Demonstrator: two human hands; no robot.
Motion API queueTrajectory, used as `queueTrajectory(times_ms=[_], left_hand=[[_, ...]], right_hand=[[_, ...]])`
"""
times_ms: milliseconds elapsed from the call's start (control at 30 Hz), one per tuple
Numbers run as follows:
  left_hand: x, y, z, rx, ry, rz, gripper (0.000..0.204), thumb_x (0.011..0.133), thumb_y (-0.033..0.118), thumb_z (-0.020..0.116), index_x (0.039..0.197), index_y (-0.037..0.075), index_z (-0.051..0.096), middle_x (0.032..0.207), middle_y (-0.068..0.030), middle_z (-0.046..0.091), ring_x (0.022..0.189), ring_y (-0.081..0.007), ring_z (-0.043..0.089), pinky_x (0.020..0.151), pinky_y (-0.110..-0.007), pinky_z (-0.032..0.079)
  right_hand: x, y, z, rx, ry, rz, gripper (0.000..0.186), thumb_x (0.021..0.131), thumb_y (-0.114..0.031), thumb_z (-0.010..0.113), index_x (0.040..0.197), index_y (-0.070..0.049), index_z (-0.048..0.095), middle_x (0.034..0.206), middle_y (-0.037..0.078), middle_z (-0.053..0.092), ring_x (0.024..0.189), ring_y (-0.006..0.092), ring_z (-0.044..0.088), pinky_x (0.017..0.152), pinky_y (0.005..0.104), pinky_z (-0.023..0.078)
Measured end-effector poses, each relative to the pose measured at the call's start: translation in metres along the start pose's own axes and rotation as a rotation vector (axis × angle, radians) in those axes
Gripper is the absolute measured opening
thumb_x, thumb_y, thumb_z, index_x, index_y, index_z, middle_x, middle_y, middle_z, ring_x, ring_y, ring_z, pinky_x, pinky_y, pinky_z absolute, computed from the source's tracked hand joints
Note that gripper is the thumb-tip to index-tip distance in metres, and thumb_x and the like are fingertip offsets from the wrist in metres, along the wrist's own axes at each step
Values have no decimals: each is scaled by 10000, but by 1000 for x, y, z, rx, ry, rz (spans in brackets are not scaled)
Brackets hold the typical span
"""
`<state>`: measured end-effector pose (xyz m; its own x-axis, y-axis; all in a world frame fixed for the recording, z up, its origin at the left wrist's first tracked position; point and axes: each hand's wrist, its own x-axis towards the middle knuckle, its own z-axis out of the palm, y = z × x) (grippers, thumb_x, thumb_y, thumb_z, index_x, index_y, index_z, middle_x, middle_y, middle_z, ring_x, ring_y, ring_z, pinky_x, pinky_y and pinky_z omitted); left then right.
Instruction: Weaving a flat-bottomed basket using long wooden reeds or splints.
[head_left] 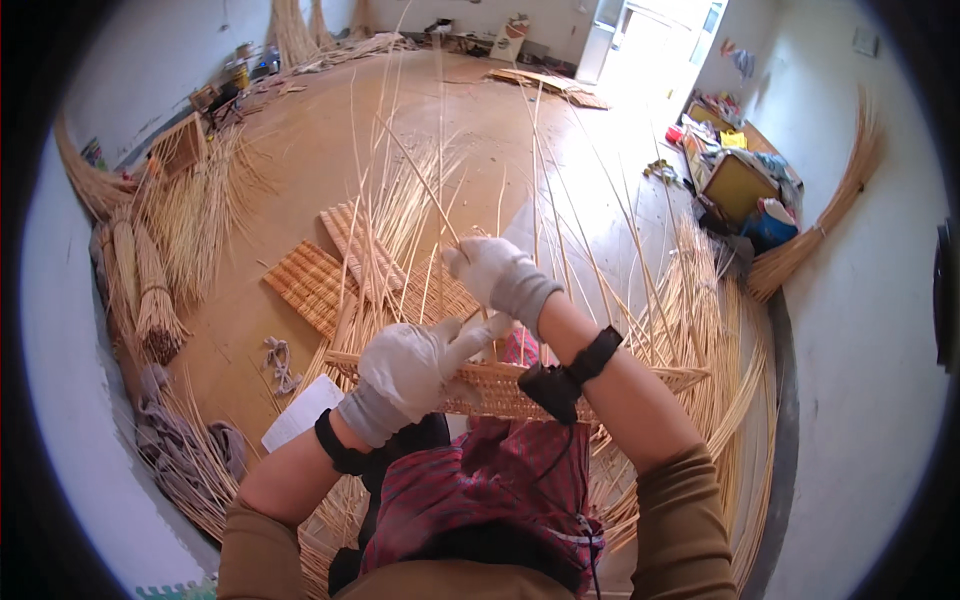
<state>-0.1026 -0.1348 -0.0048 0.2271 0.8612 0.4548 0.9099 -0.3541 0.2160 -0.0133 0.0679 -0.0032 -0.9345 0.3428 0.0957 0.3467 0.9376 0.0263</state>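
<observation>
Across my lap lies a partly woven wicker basket [505, 388], a long band of tight weave with many upright canes rising from it. My left hand [405, 370], in a whitish glove, is closed on its upper edge at the left of the middle, thumb and forefinger reaching toward the upright canes. Higher and a little to the right, my gloved right hand [495, 272] is closed with its fingers curled round a thin cane [418, 178] that slants up to the left. The fingertips of that hand are partly hidden.
Woven wicker panels [305, 288] lie on the floor beyond the basket. Loose canes [690, 300] spread on the right, and cane bundles [150, 290] stand along the left wall. A white sheet [302, 412] lies left of my knees. A cluttered box [738, 188] sits at the right wall.
</observation>
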Motion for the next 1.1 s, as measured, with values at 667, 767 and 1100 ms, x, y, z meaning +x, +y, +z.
queueTrajectory(times_ms=[667, 767, 1100], left_hand=[[70, -69, 3, -554, -467, -315, 538, 1093, 323, 480, 1543, 52, 365, 1468, -125, 486, 1371, -219, 451, 1168, -362, 339], [61, -86, 6, -704, -408, -394, 485, 1089, 264, 478, 1520, 62, 386, 1432, -106, 493, 1361, -221, 450, 1160, -360, 349], [41, -60, -14, 301, -405, 210, 550, 1047, 86, 464, 1582, 122, 341, 1549, -156, 385, 1462, -301, 368, 1258, -404, 215]], right_hand=[[-106, -90, 55, 290, 1283, 515, 136, 844, -230, 627, 883, -125, 706, 1061, 72, 697, 1069, 290, 613, 993, 417, 433], [-127, -86, 47, 175, 1034, 426, 141, 844, -252, 647, 902, -149, 723, 1046, 51, 719, 1085, 269, 621, 992, 394, 431], [-416, -9, 153, 1743, -157, 639, 354, 987, -361, 605, 1120, -41, 674, 898, 175, 716, 852, 338, 711, 724, 404, 574]])
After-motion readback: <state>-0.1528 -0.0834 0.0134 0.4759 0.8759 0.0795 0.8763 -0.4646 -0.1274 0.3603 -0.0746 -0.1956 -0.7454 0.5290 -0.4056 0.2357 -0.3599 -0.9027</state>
